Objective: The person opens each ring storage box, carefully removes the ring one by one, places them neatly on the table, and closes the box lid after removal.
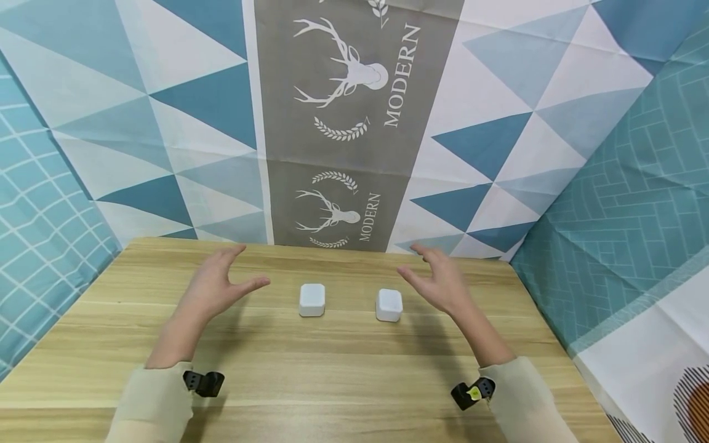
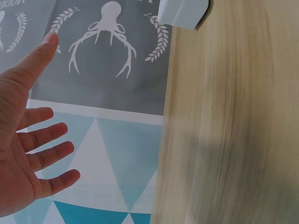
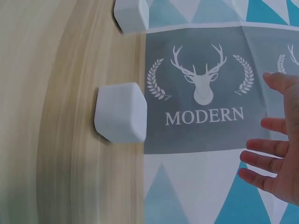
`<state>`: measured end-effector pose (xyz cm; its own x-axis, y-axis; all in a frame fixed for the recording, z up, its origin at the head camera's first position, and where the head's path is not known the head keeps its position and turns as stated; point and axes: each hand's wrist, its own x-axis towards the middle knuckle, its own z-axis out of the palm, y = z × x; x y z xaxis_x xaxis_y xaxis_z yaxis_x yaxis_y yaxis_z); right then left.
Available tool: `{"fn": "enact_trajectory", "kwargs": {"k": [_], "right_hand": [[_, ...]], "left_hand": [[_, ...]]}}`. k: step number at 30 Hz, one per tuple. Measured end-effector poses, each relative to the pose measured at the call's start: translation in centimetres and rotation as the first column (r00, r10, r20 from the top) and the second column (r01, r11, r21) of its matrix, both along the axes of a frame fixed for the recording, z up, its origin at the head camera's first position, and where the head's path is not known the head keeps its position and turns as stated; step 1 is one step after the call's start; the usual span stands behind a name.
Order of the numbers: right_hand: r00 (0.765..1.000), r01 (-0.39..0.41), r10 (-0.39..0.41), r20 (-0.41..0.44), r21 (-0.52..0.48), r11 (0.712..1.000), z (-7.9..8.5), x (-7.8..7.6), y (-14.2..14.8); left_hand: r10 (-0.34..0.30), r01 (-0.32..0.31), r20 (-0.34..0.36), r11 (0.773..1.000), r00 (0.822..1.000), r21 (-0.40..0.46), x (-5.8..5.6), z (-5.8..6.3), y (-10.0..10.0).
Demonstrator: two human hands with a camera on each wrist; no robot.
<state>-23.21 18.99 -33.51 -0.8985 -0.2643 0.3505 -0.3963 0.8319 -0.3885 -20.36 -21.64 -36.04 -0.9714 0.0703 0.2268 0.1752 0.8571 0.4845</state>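
Observation:
Two small white blocks with rounded edges stand apart on a wooden table, the left block (image 1: 312,300) and the right block (image 1: 389,305). To the left of them my left hand (image 1: 218,286) is held over the table, thumb and fingers spread, holding nothing. My right hand (image 1: 440,280) hovers on the other side, close to the right block, its fingers loosely extended and also holding nothing. In the right wrist view the near white block (image 3: 120,113) sits well apart from the fingers. Part of a white block (image 2: 183,13) shows at the top of the left wrist view.
The wooden table (image 1: 310,381) ends at a wall cloth (image 1: 332,141) printed with deer heads and blue triangles. Teal patterned cloths hang at the left (image 1: 44,203) and right (image 1: 626,203) sides. Both forearms wear sleeves with small black wrist devices.

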Motion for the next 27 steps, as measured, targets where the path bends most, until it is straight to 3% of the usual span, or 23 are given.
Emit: {"fn": "enact_trajectory", "kwargs": {"k": [6, 18, 27], "right_hand": [[0.999, -0.011, 0.011, 0.034, -0.024, 1.000, -1.1, -0.1, -0.9], [0.998, -0.066, 0.067, 0.018, -0.042, 0.997, -2.6, -0.1, -2.5], [0.995, -0.092, 0.094, 0.030, -0.065, 0.994, -3.6, -0.1, -3.7]], "left_hand": [[-0.022, 0.022, 0.008, 1.000, 1.000, 0.015, -0.1, -0.5, 0.3], [-0.040, 0.037, 0.036, 0.997, 0.999, 0.062, -0.1, -1.5, 1.1], [-0.073, 0.072, 0.010, 0.993, 0.997, 0.091, -0.4, -2.7, 1.8]]}}
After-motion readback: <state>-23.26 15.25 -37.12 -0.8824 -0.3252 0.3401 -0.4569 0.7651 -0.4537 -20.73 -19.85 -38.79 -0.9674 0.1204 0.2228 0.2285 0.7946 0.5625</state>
